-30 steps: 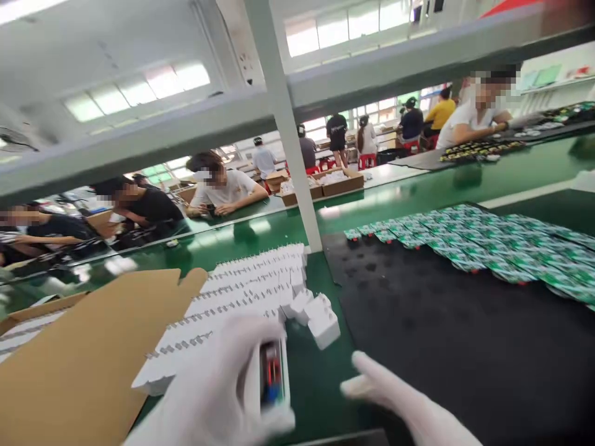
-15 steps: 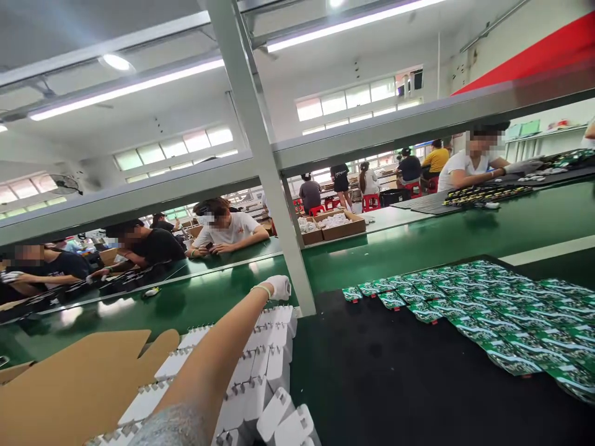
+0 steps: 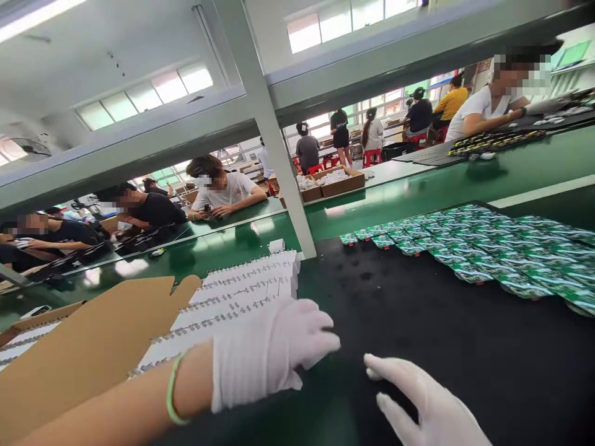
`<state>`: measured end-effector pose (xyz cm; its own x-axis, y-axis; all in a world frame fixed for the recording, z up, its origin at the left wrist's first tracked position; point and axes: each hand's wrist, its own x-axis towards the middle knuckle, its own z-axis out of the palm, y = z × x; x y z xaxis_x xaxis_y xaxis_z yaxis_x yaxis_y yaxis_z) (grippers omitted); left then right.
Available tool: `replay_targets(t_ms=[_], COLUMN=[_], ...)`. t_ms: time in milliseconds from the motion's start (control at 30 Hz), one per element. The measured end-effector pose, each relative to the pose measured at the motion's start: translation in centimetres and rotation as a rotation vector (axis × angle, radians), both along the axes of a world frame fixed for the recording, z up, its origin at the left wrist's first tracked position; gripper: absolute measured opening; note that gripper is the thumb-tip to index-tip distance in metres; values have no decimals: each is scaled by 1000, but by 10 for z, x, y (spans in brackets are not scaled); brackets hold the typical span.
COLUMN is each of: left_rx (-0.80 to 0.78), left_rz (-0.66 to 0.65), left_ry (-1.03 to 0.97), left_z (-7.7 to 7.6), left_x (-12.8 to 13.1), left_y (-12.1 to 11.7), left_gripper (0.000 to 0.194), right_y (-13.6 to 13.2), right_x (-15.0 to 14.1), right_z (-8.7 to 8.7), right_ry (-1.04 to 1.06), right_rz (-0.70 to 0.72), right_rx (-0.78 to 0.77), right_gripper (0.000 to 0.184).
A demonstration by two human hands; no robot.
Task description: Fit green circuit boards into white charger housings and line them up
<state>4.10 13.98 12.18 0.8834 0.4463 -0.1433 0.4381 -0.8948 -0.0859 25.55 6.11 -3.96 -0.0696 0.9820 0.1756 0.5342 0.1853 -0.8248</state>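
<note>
Head view — both gloved hands apart over the green bench [image 3: 274,427], beside rows of white cases [image 3: 242,283].
Left hand [image 3: 295,337] is palm down at the rows' near right side, fingers bent; whether it grips anything cannot be told. Right hand [image 3: 430,396] is over the black mat [image 3: 418,322], thumb and fingers parted. One single case [image 3: 276,246] sits at the rows' far edge; circuit boards [image 3: 493,248] cover the mat's far right — overlapping.

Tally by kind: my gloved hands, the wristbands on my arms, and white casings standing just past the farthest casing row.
Gloved hands (left hand, right hand): 2
Pale green wristband: 1
White casing past the rows: 1
Total: 4
</note>
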Motion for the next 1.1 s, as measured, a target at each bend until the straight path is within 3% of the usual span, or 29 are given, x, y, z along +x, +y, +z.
replay_targets(t_ms=[100, 200, 300, 400, 533, 700, 867, 1100], left_rx=[288, 409, 536, 605, 437, 239, 45, -51], left_rz=[-94, -88, -69, -11, 57, 42, 93, 81], left_ry=[58, 8, -54, -54, -194, -479, -749, -809], left_z=[-36, -65, -73, -67, -65, -93, -121, -122], left_x=[2, -2, -3, 6, 29, 41, 31, 25], left_y=[-22, -21, -22, -35, -51, -41, -26, -27], left_gripper=[44, 38, 34, 27, 17, 27, 58, 63], right_y=[-4, -8, -3, 20, 68, 107, 113, 112], right_x=[-4, -2, 22, 66, 113, 125, 123, 129], right_z=[17, 32, 43, 55, 62, 49, 40, 39], right_ry=[-8, -62, -363, -776, -973, -1164, -1256, -1286], right_rz=[12, 39, -27, -248, -468, -595, -564, -609], right_rx=[-6, 27, 114, 185, 98, 32, 38, 56], right_gripper=[32, 31, 30, 33, 25, 24, 24, 24])
